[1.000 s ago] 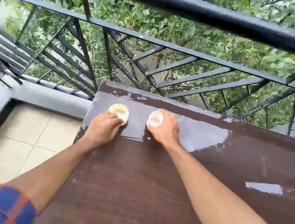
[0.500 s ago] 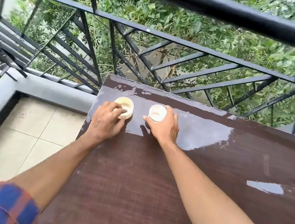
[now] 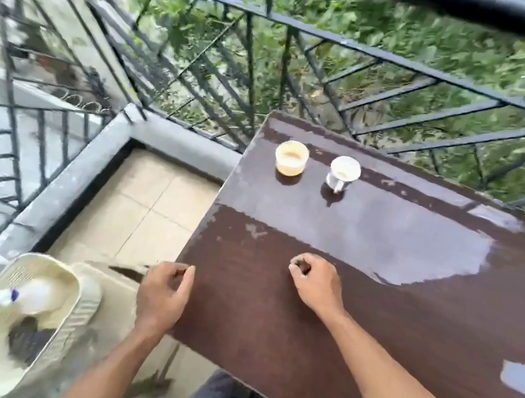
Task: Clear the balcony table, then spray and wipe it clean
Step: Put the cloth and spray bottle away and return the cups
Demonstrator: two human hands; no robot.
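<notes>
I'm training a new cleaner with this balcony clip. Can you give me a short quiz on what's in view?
1. Fill in: ___ cups stand on the table.
2. True or false: the left hand holds the cream cup.
3. The spray bottle lies: A on the table; B in the basket; C beside the cream cup.
Key: 1 two; 2 false; 3 B.
</notes>
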